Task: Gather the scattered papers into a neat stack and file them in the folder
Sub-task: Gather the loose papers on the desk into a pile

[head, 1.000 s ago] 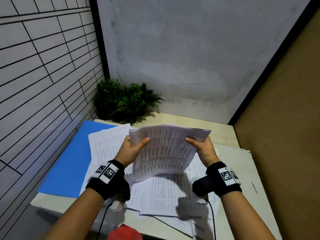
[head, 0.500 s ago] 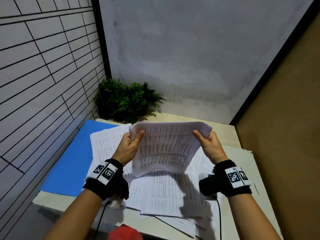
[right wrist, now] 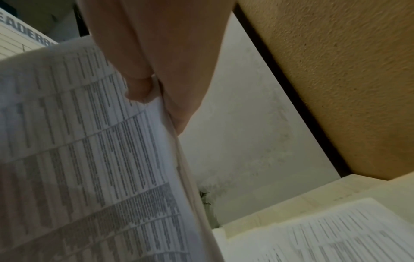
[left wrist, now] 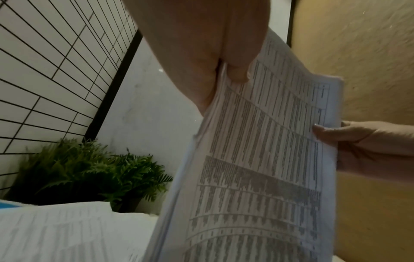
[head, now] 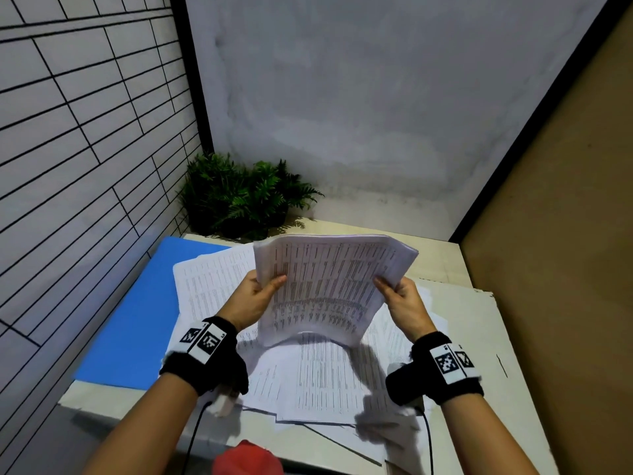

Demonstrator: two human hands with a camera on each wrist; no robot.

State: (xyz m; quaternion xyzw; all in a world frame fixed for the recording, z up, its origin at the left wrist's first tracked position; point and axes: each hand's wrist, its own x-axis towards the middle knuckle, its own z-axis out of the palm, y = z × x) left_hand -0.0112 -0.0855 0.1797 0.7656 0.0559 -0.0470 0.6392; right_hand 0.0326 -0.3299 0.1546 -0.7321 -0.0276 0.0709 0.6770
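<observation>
The stack of papers (head: 329,286) is held up above the table (head: 479,337), nearly upright and bowed, its bottom edge clear of the loose sheets (head: 325,382) spread below; the left hand (head: 255,298) pinches its left edge, thumb on the printed face, and the right hand (head: 404,303) pinches the right edge the same way; the blue folder (head: 137,310) lies flat at the left, partly under those sheets; a green plant (head: 239,197) stands in the far corner; both wrists wear black bands.
</observation>
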